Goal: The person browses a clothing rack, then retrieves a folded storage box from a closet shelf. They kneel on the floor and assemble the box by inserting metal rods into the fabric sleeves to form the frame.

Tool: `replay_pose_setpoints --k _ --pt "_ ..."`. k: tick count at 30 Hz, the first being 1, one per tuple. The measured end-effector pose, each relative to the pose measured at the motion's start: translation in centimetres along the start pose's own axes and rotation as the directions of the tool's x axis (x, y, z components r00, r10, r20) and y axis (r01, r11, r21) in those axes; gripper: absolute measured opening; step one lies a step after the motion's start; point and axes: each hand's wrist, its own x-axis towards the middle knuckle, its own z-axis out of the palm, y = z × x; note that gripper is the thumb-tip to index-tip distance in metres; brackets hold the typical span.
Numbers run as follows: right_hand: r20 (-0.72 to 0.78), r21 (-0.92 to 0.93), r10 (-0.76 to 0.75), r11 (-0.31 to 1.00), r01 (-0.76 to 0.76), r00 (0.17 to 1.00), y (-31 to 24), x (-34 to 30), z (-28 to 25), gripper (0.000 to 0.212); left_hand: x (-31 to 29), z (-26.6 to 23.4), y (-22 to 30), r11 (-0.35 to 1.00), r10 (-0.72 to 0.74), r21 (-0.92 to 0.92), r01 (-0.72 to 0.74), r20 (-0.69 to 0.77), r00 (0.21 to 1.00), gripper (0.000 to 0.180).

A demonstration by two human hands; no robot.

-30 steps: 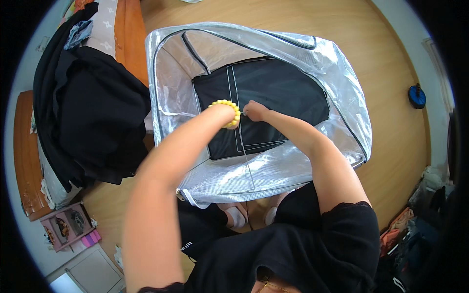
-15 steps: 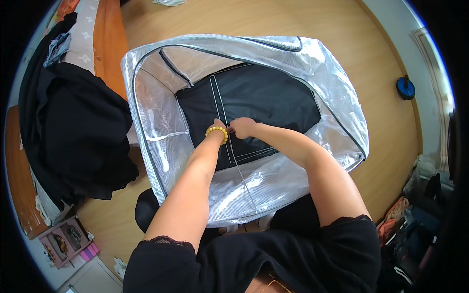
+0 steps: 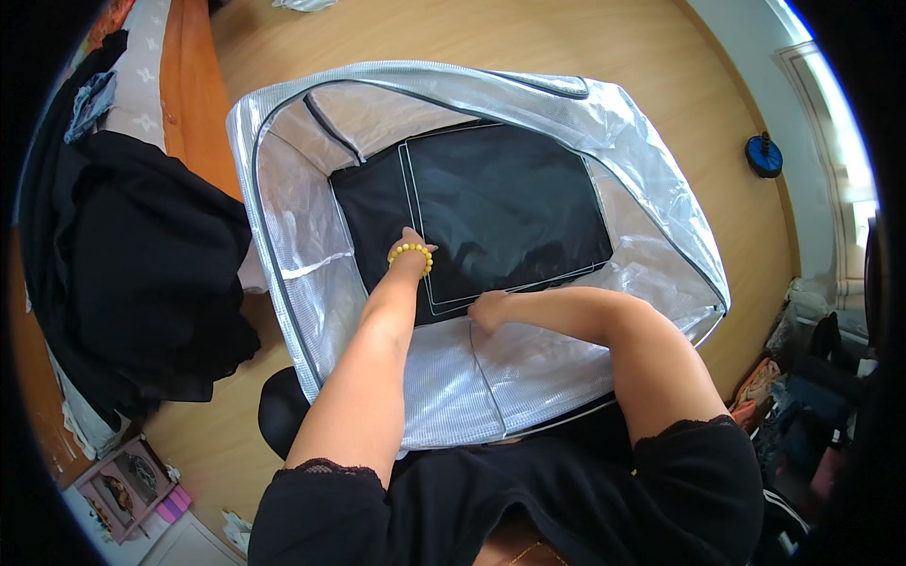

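Observation:
A large clear-and-silver mesh plastic storage bag (image 3: 326, 283) stands open in front of me, with a dark zipper curving round its opening. Its bottom is a black fabric panel (image 3: 528, 198), with a thin pale wire frame (image 3: 408, 179) lying along it. My left hand (image 3: 411, 243), below a yellow bead bracelet (image 3: 410, 255), presses down on the panel beside the wire, thumb apart from the fingers. At the panel's near edge is my right hand (image 3: 488, 311), slightly blurred, with its fingers mostly hidden. A thin dark line (image 3: 488, 373) runs from beside it down the near wall.
Black cloth (image 3: 156, 264) hangs over the furniture on the left. A blue-and-black ab wheel (image 3: 763, 155) rests on the wooden floor (image 3: 661, 94) by the right wall. Bags and clothes (image 3: 816, 387) are piled at the lower right. A pink box (image 3: 123, 486) stands at the lower left.
My right hand has moved from beside my left hand toward me and right, to the panel's near edge. My left hand stays near the same spot; the black panel looks flatter.

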Motion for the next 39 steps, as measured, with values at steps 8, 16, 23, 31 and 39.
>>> replay_pose_setpoints --k 8,16,23,31,39 --pt "0.243 -0.072 -0.257 0.957 0.281 0.935 0.7 2.3 0.7 0.039 -1.0 -0.3 -0.2 0.991 -0.075 -0.114 0.074 -0.001 0.997 0.03" --pt "-0.058 -0.104 0.246 0.962 -0.251 0.968 6.5 -7.9 -11.4 0.041 -3.0 -1.1 0.7 0.98 -0.036 -0.186 0.071 0.186 0.982 0.062" --pt "-0.796 0.089 0.224 0.962 -0.258 0.563 8.9 -25.3 -15.7 0.02 -8.4 -10.6 7.0 0.609 0.201 0.707 -0.36 0.301 0.932 0.05" --pt "-0.498 0.382 0.832 0.464 -0.799 0.244 10.8 -34.4 -7.4 0.083 -28.6 -14.9 6.6 0.207 0.392 0.392 -0.896 0.806 0.443 0.08" --pt "-0.632 0.535 0.773 0.49 -0.688 0.059 13.9 -35.5 -5.9 0.038 -35.0 -12.0 -3.4 0.29 0.763 0.524 -0.801 0.379 0.523 0.017"
